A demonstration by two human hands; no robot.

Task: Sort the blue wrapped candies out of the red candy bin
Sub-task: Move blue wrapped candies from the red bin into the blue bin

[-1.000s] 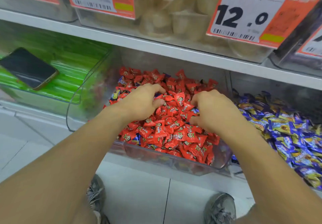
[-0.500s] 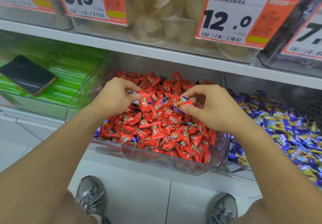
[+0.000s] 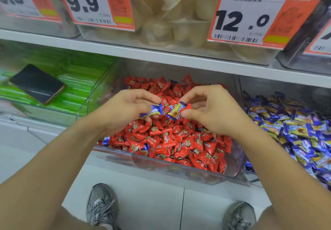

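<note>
Two grey shoes (image 3: 101, 205) stand on the floor, nearest. Above the clear bin (image 3: 179, 169) of red candies (image 3: 172, 140), the left hand (image 3: 123, 110) pinches a blue wrapped candy (image 3: 153, 110). The right hand (image 3: 213, 111) pinches another blue candy (image 3: 174, 110). Far left lies a phone (image 3: 36, 84).

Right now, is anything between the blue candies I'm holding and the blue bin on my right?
Nothing visible blocks the way. The left hand and right hand each pinch a blue candy above the red candy bin; only its low clear side wall separates it from the blue candy bin.
</note>
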